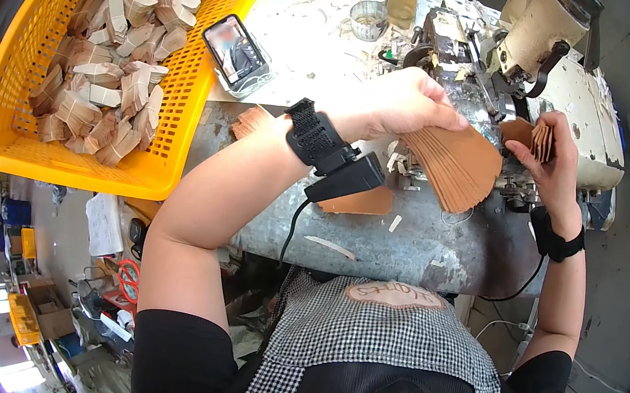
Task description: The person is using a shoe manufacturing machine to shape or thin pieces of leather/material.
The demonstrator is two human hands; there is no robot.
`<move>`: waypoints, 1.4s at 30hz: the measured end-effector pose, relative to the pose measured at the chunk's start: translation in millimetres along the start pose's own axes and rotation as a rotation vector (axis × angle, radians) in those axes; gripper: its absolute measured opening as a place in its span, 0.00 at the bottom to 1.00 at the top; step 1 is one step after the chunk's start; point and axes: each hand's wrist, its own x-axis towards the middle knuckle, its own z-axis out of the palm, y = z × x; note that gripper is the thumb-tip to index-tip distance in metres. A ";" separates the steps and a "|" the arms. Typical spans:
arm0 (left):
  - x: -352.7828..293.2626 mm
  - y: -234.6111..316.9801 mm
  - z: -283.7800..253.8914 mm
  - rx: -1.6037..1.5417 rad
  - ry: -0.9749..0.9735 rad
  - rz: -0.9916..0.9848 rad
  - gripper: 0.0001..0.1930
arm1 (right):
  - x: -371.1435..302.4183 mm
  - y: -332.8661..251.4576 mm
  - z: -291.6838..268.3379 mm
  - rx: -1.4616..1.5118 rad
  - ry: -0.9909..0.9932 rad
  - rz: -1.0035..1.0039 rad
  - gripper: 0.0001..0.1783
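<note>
My left hand is closed on one end of a fanned stack of tan-brown leather pieces, whose rounded ends spread toward me over the metal worktable. On the right, my right hand grips a small bunch of brown leather pieces, edges outward, close to the head of a cream-coloured bench machine. Beneath my left wrist, another brown leather piece lies on the metal. More layered pieces show beside my left forearm, partly hidden by it.
At the left stands a yellow plastic basket holding many bundled leather pieces. A phone leans beside it. Toward the back are a clear cup and a red-capped bottle. Scraps litter the table; cables hang from both wrist straps.
</note>
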 end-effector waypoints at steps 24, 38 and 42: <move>17.1 2.2 6.8 0.274 0.166 -0.139 0.17 | 8.3 -2.5 -3.6 -0.009 0.078 -0.243 0.25; 14.0 13.3 5.0 0.188 0.079 -0.209 0.14 | 3.9 0.4 -3.8 0.089 0.047 -0.161 0.25; 9.1 10.1 4.6 0.153 0.003 -0.092 0.14 | 3.7 -0.2 -5.6 -0.015 -0.032 -0.191 0.25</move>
